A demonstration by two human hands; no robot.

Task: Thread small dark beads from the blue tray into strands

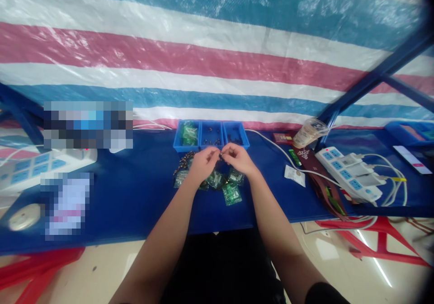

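My left hand [205, 161] and my right hand [236, 158] meet just in front of a blue three-compartment tray [198, 149]. Both are closed, fingertips pinched around a tiny dark piece [220, 155] between them. Its details are too small to make out. Green packets [189, 133] fill the tray's left compartment; small dark parts lie in the other two. A pile of small brownish metal parts [185, 161] is beside my left hand. Under and in front of my hands lie several clear bags with green contents, one [232, 194] closest to me.
On the right are a plastic cup [309, 133], a white power strip [349, 174], a brown bag [313, 177], cables and a white packet [294, 175]. Another power strip [34, 168] and a round white object [25, 217] are at the left. Red stools stand below the blue table [135, 204].
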